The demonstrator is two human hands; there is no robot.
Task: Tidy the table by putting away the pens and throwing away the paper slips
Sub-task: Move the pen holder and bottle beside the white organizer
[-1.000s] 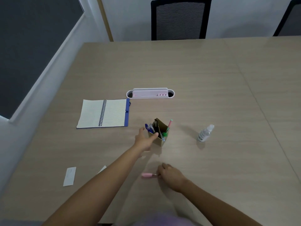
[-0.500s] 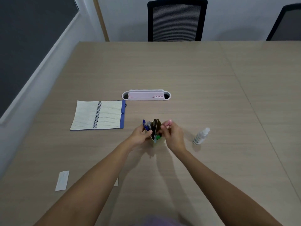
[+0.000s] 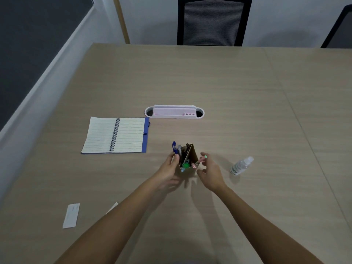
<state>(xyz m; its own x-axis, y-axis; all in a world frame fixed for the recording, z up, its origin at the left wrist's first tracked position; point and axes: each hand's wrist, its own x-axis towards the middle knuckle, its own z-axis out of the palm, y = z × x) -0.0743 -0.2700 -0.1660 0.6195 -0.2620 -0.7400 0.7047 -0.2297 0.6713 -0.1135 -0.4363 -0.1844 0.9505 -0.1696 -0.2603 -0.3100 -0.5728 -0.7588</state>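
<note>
A brown cardboard pen holder [image 3: 191,157] stands on the table in front of me with several pens in it, among them a blue pen [image 3: 174,146] at its left. My left hand [image 3: 168,168] grips the holder's left side, thumb against it. A pink pen [image 3: 200,161] with a green end leans out of the holder's right corner. My right hand [image 3: 211,172] is just right of it, fingers apart, fingertips by the pen's top. A white paper slip [image 3: 71,215] lies near the table's front left. A second slip [image 3: 113,206] peeks out from behind my left forearm.
An open spiral notebook [image 3: 116,135] lies left of the holder. A pink and white desk organiser [image 3: 174,112] sits behind it. A small clear bottle [image 3: 241,166] stands right of my right hand. A black chair [image 3: 213,21] is at the table's far edge.
My right hand picked a pink pen up from the table near me, carried it to the holder, and has opened beside it. My left hand closed on the holder's left side.
</note>
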